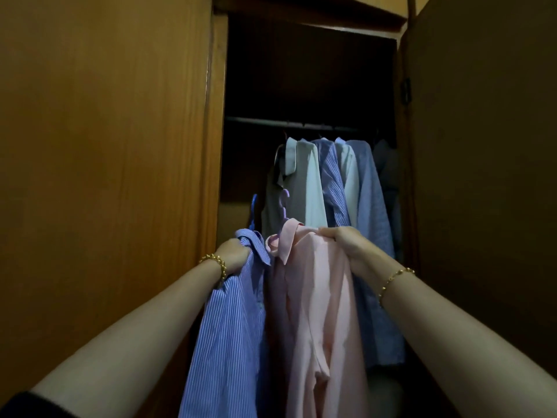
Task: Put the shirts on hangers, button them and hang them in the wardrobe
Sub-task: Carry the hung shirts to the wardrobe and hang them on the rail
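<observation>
My left hand (pixel 233 254) grips the shoulder of a blue striped shirt (pixel 229 336) on a blue hanger (pixel 253 211), whose hook sticks up above it. My right hand (pixel 342 240) grips the shoulder of a pink shirt (pixel 316 321) on a lilac hanger (pixel 283 203). Both shirts hang down in front of the open wardrobe, well below its dark rail (pixel 271 122). Several shirts (pixel 331 182), white, grey and blue, hang on that rail to the right.
A wooden wardrobe door (pixel 105 176) stands on the left and an opened door (pixel 482 176) on the right. The left part of the rail carries nothing. A pale rounded object (pixel 385 390) lies low behind the pink shirt.
</observation>
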